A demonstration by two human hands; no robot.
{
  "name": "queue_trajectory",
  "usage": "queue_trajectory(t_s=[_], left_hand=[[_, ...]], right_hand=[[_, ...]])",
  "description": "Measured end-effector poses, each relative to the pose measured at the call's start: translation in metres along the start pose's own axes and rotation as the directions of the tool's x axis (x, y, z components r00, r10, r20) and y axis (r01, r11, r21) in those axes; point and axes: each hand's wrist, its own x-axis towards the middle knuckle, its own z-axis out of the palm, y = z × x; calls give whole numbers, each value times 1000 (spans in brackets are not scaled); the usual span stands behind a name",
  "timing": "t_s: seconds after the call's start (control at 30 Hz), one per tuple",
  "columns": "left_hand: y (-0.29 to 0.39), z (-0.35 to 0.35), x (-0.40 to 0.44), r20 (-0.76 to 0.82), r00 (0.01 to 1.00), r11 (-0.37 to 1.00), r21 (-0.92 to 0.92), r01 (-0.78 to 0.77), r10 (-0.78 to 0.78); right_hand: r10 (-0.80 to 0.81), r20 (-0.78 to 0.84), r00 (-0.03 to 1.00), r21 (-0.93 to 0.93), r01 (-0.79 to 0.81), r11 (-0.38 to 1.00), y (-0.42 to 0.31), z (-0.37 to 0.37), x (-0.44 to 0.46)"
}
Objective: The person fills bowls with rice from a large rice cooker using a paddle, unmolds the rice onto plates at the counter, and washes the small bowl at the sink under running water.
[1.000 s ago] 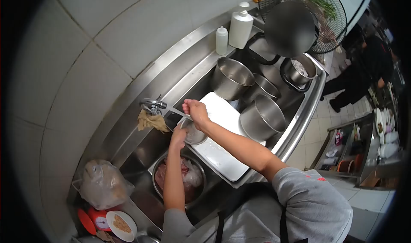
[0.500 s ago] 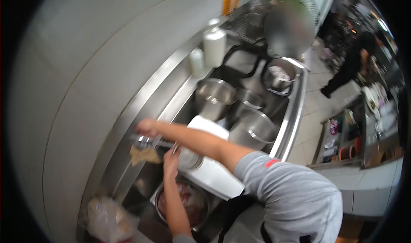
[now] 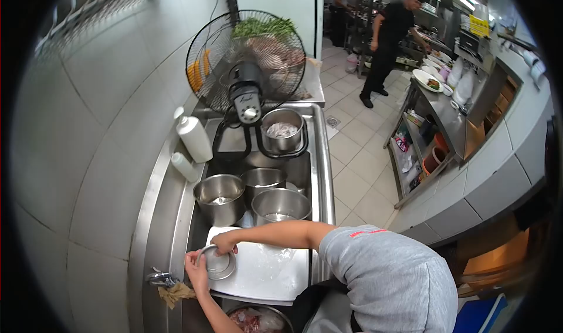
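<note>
A round metal bowl is tilted over the left part of a white board that lies across the sink. My left hand grips the bowl's rim on its left side. At the bowl's upper edge is my right hand, its fingers curled at the rim and partly hidden. The tap, with a tan cloth hanging by it, is left of my left hand. Below the board, a metal basin holds raw meat.
Several metal pots stand in the sink behind the board. White bottles line the wall side. A black fan stands at the sink's far end. A person in black stands across the tiled floor beside a counter with plates.
The view has swung up and right. My right hand went to the tap, then came back to the bowl. The water stream seen earlier no longer shows. My left hand stays on the bowl.
</note>
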Motion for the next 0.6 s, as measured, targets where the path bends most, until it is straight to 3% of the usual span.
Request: queue_trajectory(t_s=[0.07, 0.13, 0.17, 0.23, 0.27, 0.37, 0.43, 0.5, 0.53, 0.57, 0.6], left_hand=[[12, 14, 8, 69, 984, 952, 253, -174, 162], [32, 27, 7, 108, 934, 805, 479, -349, 340], [43, 31, 2, 38, 933, 800, 501, -328, 359], [57, 38, -7, -106, 913, 795, 538, -282, 395], [44, 35, -7, -200, 820, 714, 625, -314, 536], [26, 19, -11, -447, 892, 979, 204, 27, 69], [17, 2, -17, -267, 962, 984, 146, 101, -60], [-41, -25, -25, -20, 998, 963, 264, -55, 62], [-23, -13, -42, 48, 986, 651, 756, 67, -157], [19, 2, -70, -22, 932, 93, 994, 59, -362], [68, 11, -88, 37, 909, 274, 958, 87, -415]], right_hand=[[-52, -144, 988, -217, 20, 976, -16, -6, -34], [-358, -384, 851, -472, 151, 868, -7, -2, -28], [-511, -455, 730, -600, 173, 781, -10, -4, -36], [-536, -503, 678, -589, 185, 787, -28, -11, -52], [-564, -512, 648, -610, 189, 770, -41, -14, -61], [-690, -535, 488, -640, 298, 708, -78, -22, -85], [-689, -585, 427, -629, 298, 718, -103, -28, -113], [-622, -675, 397, -478, 407, 778, -91, -24, -90], [-696, -583, 418, -656, 264, 708, -69, -20, -79], [-747, -487, 453, -797, 120, 592, -47, -17, -65], [-780, -393, 486, -896, -13, 444, -44, -18, -57]])
